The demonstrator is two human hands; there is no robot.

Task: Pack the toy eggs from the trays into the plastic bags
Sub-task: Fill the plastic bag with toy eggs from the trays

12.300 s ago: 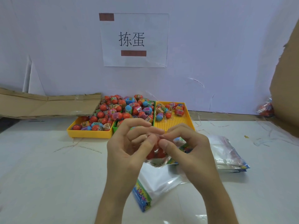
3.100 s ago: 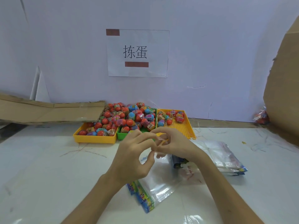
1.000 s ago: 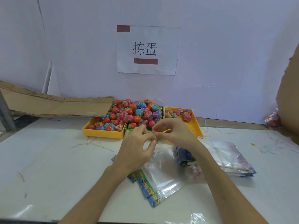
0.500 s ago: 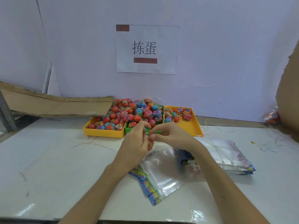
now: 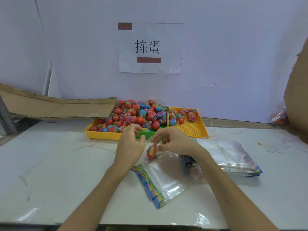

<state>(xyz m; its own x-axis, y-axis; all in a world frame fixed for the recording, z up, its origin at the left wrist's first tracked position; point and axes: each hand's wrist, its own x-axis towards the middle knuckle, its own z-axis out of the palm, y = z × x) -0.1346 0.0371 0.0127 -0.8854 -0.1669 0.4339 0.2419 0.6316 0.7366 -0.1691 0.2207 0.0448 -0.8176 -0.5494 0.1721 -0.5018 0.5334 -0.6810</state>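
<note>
Toy eggs: most sit piled in the yellow tray (image 5: 103,135) and the green tray (image 5: 146,133) at the back of the tabletop (image 5: 50,164); a few sit in the other yellow tray (image 5: 191,129).
One egg (image 5: 151,152): it is red, right at the mouth of the clear plastic bag (image 5: 165,175), between the two hands.
Right hand (image 5: 175,140): its fingers curl down over the egg. It looks like the tips pinch the egg or the bag edge, but I cannot tell which.
Left hand (image 5: 130,144): its fingers are loose and a bit spread, just beside the bag mouth. It holds nothing that I can see.
Bag: it lies flat on the tabletop, with a bright colored strip along one side.
More bags (image 5: 233,155): a stack waits on the right.
Doing it well: I think the left hand should hold the bag mouth wide open, so the egg slides all the way in and does not roll off.
Writing: a paper sign (image 5: 150,47) on the wall says 拣蛋. The labels on the eggs are too small to read.
</note>
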